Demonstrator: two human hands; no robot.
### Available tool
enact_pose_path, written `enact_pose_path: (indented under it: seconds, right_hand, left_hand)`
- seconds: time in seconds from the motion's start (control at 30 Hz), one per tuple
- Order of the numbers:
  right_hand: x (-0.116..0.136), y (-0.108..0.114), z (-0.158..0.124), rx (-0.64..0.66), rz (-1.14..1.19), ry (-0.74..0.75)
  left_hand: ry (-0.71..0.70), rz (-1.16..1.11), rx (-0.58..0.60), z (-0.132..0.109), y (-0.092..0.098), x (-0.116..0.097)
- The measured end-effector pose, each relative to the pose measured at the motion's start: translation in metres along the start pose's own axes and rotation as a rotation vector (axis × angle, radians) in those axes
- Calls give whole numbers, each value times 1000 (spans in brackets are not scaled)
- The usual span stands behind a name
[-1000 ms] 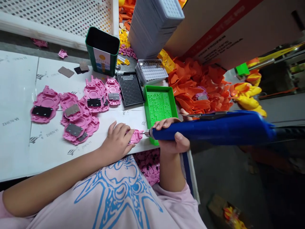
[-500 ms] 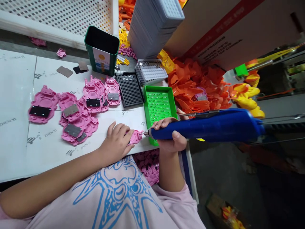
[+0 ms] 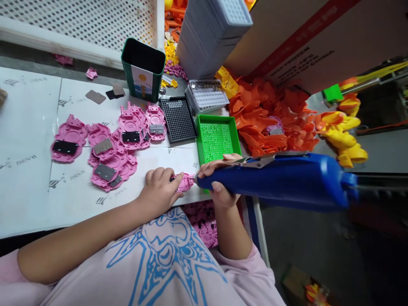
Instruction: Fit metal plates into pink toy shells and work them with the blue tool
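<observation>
My left hand [image 3: 158, 190] rests on the white table [image 3: 38, 187], fingers curled over a small pink plastic part [image 3: 185, 182] near the front edge. My right hand [image 3: 219, 180] is wrapped round a big blue electric screwdriver [image 3: 280, 179]. The tool lies nearly level, its tip touching the right side of the pink part. A pile of pink parts [image 3: 108, 146] with grey and black metal plates lies to the left of my hands.
A green screw tray [image 3: 217, 138], a black tray [image 3: 178, 119] and a grey tray [image 3: 207, 94] stand behind my hands. A dark green tin [image 3: 143, 70] stands further back. Orange parts [image 3: 270, 114] and yellow parts [image 3: 346, 136] lie to the right, below a cardboard box [image 3: 312, 38].
The view has shifted slightly, so everything sits a little to the right. The screwdriver's rear has dropped lower. Both hands stay on the pink part and the tool.
</observation>
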State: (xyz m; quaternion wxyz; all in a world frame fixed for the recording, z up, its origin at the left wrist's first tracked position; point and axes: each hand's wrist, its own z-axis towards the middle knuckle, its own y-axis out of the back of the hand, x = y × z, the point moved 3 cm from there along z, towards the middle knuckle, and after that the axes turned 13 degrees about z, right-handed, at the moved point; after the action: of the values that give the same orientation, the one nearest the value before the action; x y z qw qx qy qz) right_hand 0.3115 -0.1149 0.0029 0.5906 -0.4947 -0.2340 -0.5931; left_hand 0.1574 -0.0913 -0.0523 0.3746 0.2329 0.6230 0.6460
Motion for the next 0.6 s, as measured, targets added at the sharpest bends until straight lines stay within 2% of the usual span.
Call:
enact_pose_path:
  seconds: [0.1,0.2,0.27,0.37,0.47,0.6]
  right_hand:
    - [-2,2,0,-49,31,-74]
    - [0,2,-2,-196,71,-134]
    - [6,2,-6,-307,144,-132]
    - [22,5,-14,-380,217,-80]
    - [43,15,-19,-398,181,-20]
    - [68,34,-14,-491,97,118]
  left_hand:
    - [-9,-15,101,3,1,0]
    - [-57,-17,191,4,6,2]
    - [-83,-18,238,2,11,5]
    - [-94,-63,284,-3,17,6]
    - [-155,-259,300,-7,21,-3]
    - [-429,-652,329,-9,27,-23]
